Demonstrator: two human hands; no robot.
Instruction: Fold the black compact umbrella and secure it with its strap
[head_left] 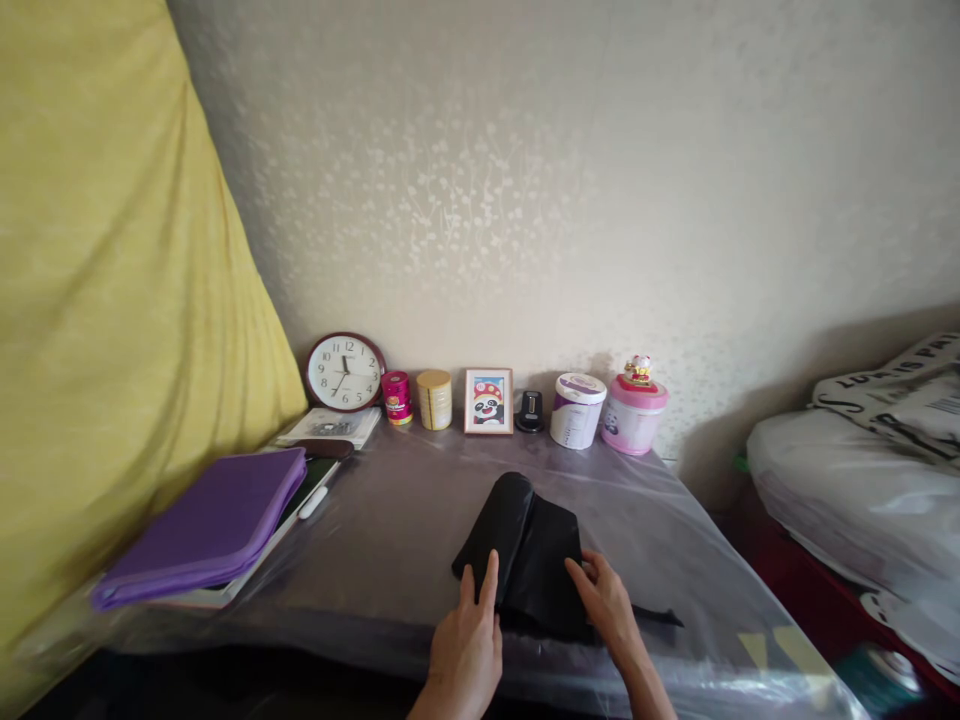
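Observation:
A piece of folded black cloth (pixel 551 560) lies near the front edge of the table, its left part (pixel 504 520) rolled or folded over into a raised flap. From its lower right a thin black strap (pixel 660 616) trails onto the table. My left hand (pixel 466 640) touches the lower left of the cloth, with two fingers stretched out and apart; its other fingers are partly hidden. At the right edge, my right hand (pixel 606 600) pinches the cloth between thumb and fingers. The cloth's underside cannot be seen.
Along the wall stand a clock (pixel 345 372), a pink can (pixel 397 398), a yellow tin (pixel 434 400), a panda picture frame (pixel 488 402), a small black device (pixel 531 411) and two tubs (pixel 578 412). A purple folder (pixel 210 515) lies left, beside a yellow curtain (pixel 112 300). Bagged items (pixel 847 490) sit right.

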